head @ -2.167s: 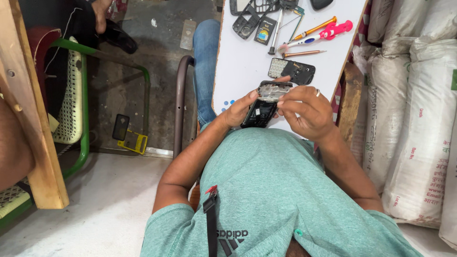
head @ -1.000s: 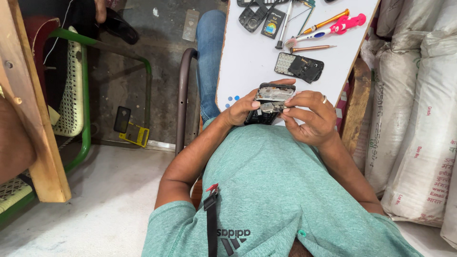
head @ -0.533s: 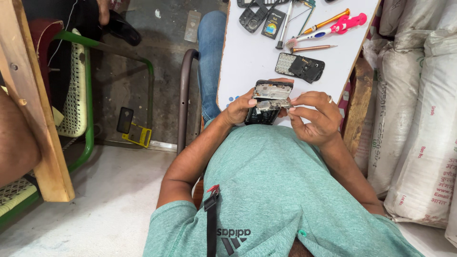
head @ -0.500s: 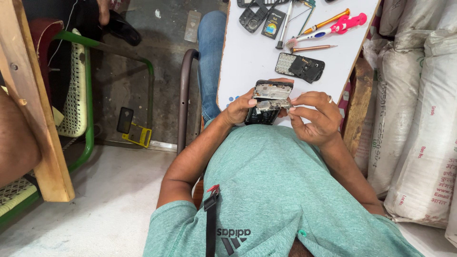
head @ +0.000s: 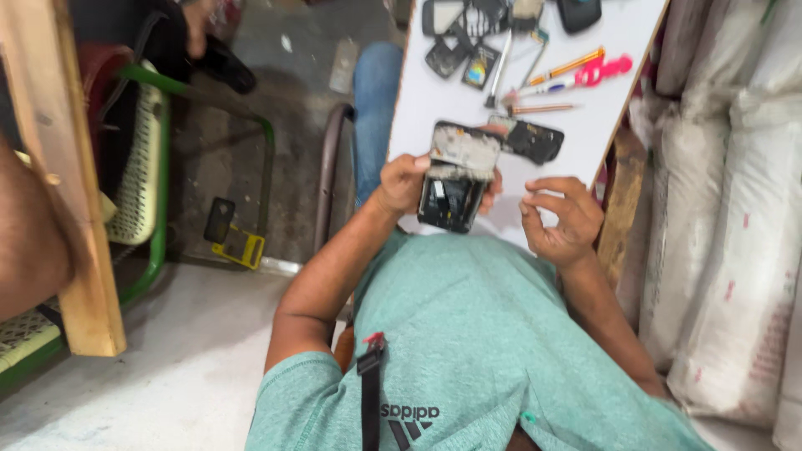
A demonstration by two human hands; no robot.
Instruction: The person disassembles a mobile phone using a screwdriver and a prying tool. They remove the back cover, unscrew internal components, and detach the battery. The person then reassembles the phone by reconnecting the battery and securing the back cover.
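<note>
A green chair (head: 159,167) stood at far left on the floor. The left hand (head: 405,182) gripped an opened phone (head: 455,179), fingers wrapped around its edges, holding it just above the near edge of the white table (head: 434,100). The right hand (head: 558,219) was apart from the phone, fingertips pinched together; whether it held anything could not be told. A black phone part (head: 535,140) lay behind, with pens (head: 568,75) farther back. White sacks (head: 735,209) stood at right.

White table (head: 434,100): phone parts (head: 468,38), screwdrivers (head: 568,71).
</note>
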